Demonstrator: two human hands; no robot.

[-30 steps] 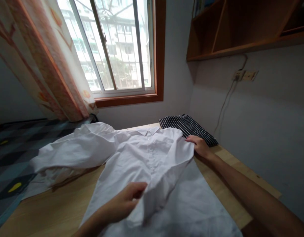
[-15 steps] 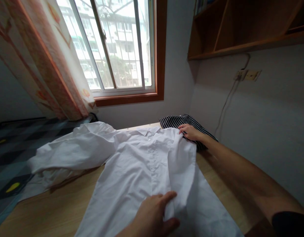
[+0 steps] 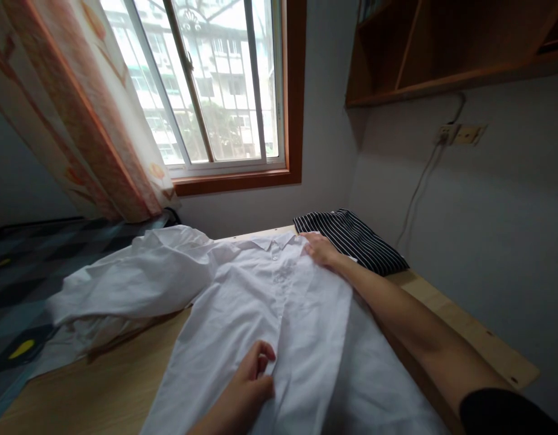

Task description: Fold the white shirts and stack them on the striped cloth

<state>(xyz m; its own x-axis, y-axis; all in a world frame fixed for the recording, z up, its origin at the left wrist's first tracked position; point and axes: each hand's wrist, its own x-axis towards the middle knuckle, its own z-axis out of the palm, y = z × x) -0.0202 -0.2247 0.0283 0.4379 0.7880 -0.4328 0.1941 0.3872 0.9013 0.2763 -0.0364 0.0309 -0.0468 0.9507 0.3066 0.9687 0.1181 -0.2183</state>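
**White long-sleeved button-up shirt [image 3: 301, 314] spread on a pale wooden desk [image 3: 102, 386]**

At the far left hangs an orange-and-cream patterned curtain [image 3: 66, 115]. Below it lies a dark bed cover with grey and yellow shapes [image 3: 11, 290]. One rumpled sleeve of the shirt [image 3: 125, 281] bunches over the left edge of the desk, beside that cover. The rest of the shirt lies front up along the middle of the desk, buttoned, with its collar at the far end under the wood-framed window [image 3: 215, 90].

The left hand [image 3: 249, 386] is at the near edge, just left of the button line. Its fingers are curled in and pinch the fabric of the shirt front.

The right hand [image 3: 322, 249] is at the far end, just right of the collar. It is open and lies palm down, flat on the shirt's shoulder. Its forearm stretches across the right side of the shirt.

Just right of that hand, touching the shirt's edge, lies a folded black garment with thin white stripes [image 3: 355, 238], in the far right corner of the desk. Above it a brown wooden wall shelf [image 3: 442, 54] is fixed to the wall. Further right, a beige wall socket [image 3: 460, 134] has a cable hanging down from it.
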